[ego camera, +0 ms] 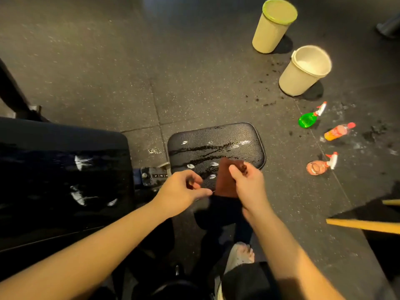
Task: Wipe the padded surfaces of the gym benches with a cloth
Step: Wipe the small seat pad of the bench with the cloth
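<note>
Head view: brown cloth [226, 180] hangs between both hands; right hand [249, 185] pinches its top corner, left hand [179, 191] pinches its lower edge; wet seat pad [216, 144] lies just beyond the knuckles. Cloth looks light, limp, probably damp; best bunched at its middle for wiping.

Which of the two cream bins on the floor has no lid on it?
The nearer bin, closest to the green spray bottle; its top is open. The farther bin wears a yellow-green lid.
</note>
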A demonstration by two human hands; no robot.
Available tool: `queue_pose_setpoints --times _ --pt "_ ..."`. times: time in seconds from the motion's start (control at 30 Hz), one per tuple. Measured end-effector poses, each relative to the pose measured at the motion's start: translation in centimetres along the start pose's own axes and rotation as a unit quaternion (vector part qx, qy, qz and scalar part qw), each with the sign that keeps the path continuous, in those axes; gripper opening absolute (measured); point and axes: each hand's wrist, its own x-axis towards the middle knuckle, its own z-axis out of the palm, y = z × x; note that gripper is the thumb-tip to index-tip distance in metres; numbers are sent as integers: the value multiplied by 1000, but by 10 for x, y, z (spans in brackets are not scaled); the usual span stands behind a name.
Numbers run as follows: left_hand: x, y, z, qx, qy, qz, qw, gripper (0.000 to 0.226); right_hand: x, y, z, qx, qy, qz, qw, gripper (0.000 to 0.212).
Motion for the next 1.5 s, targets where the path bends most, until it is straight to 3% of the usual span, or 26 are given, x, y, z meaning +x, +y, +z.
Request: queue_pose_setpoints --times 0.13,0.3,0.4,0.47,0.53,0.63,0.73,0.83,0.97,1.03,1.13,1.2,1.27,1.33,1.43,1.5 --pt "47 -64 9 155 144 47 976 69 61 8 5 -237 -23 -160 958 7" --pt "82 -113 23 222 194 97 951 116 104 -3 41 -465 39 -288 837 18" --pt "92 -134 31 262 235 131 927 129 118 12 49 -576 94 -351 732 19" --pt "93 -147 37 252 259 163 918 130 118 25 54 -594 123 -372 702 17" --pt "95 -154 41 218 274 177 920 130 113 38 63 -583 129 -386 703 16" --pt "100 -160 43 222 282 180 916 133 83 68 81 -575 65 -417 701 14" --pt "100 -164 44 231 282 204 909 127 36 105 85 -628 -24 -452 633 21" --pt "98 -164 43 217 264 197 919 137 38 88 49 -650 15 -387 654 27" --pt "99 -164 39 235 259 192 917 143 101 30 5 -611 228 -353 671 15" --pt "99 -166 39 238 256 187 918 144 106 31 23 -601 221 -353 682 18" --pt "97 -166 36 211 240 190 928 143 78 63 71 -616 119 -371 684 27" --pt "95 -161 33 197 229 193 934 146 47 89 84 -632 24 -410 657 28" --pt "92 -159 32 199 229 190 934 151 32 93 70 -650 -19 -427 628 32" --pt "90 -161 35 207 233 191 931 153 45 76 39 -655 18 -386 649 28" --pt "89 -163 38 221 248 195 923 129 84 29 -13 -602 143 -354 701 2" --pt "88 -163 37 243 254 190 917 133 102 20 -17 -559 214 -357 717 7"
